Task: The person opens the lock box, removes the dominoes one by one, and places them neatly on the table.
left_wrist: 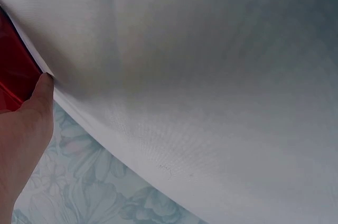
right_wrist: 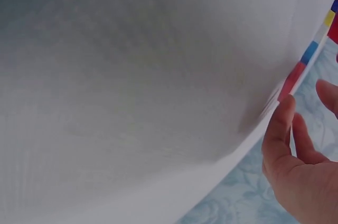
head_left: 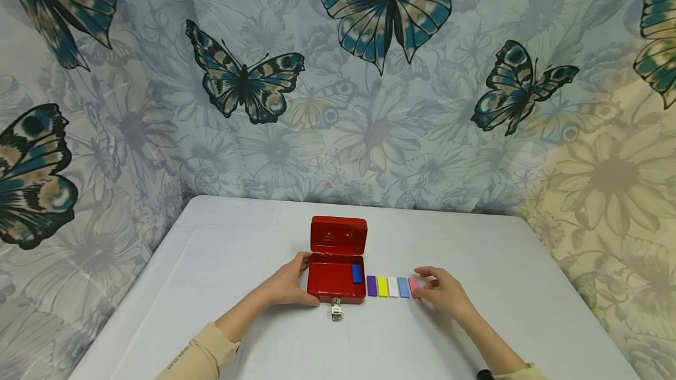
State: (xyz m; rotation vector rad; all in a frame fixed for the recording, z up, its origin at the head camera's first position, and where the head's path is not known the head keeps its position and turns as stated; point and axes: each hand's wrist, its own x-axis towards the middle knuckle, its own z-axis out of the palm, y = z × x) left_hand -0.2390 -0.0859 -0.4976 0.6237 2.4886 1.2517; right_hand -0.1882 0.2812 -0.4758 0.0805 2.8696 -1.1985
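Observation:
A red metal cash box [head_left: 335,296] stands with its lid [head_left: 338,235] raised, and a dark blue block [head_left: 357,274] lies inside at the right. My left hand [head_left: 287,283] grips the box's left side, thumb at the front corner and fingers toward the back. In the left wrist view its thumb is at the red box wall [left_wrist: 16,60]. Beside the pink block [head_left: 413,286] is my right hand [head_left: 443,293], its thumb and fingers spread apart. One fingertip is right at that block's end in the right wrist view.
A row of flat blocks runs right from the box: purple [head_left: 372,286], yellow [head_left: 382,286], white [head_left: 393,287] and light blue [head_left: 404,287], then the pink one. A silver latch [head_left: 336,309] hangs at the box front. The white table [head_left: 237,233] meets butterfly-patterned cloth behind.

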